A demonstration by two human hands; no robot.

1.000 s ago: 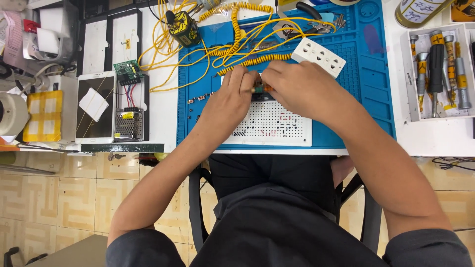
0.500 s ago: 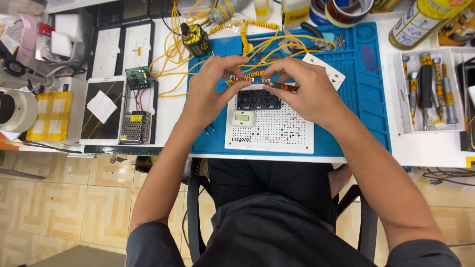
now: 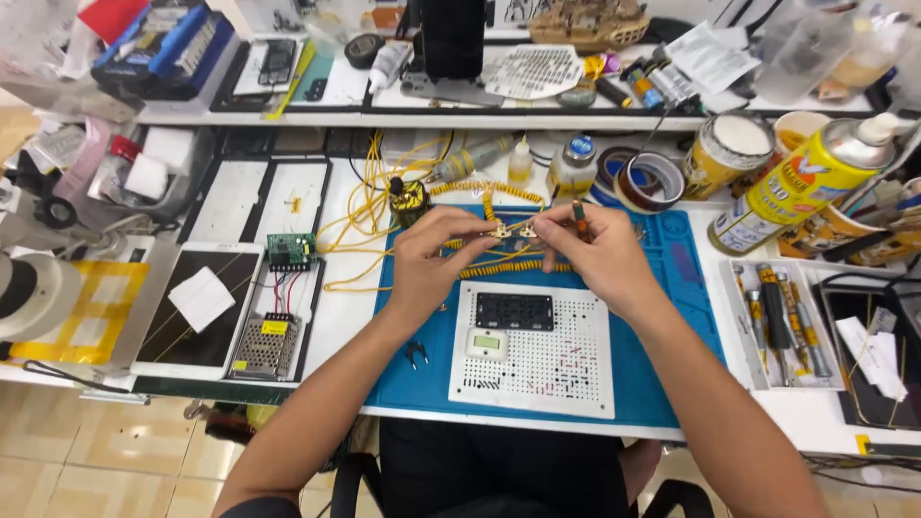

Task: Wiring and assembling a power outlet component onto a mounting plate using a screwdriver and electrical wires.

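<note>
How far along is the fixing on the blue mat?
Done: the white perforated board lies flat on the blue mat. In hand: left hand and right hand pinch a small metal part between them, above the mat. Left: the screwdrivers lie in their tray.

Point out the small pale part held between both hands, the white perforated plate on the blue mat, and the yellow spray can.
small pale part [image 3: 511, 230], head view, its middle
white perforated plate [image 3: 556, 369], head view, dotted face
yellow spray can [image 3: 801, 187], head view, its side

White workbench [image 3: 365, 317], tan tiled floor [image 3: 86, 451]
</note>
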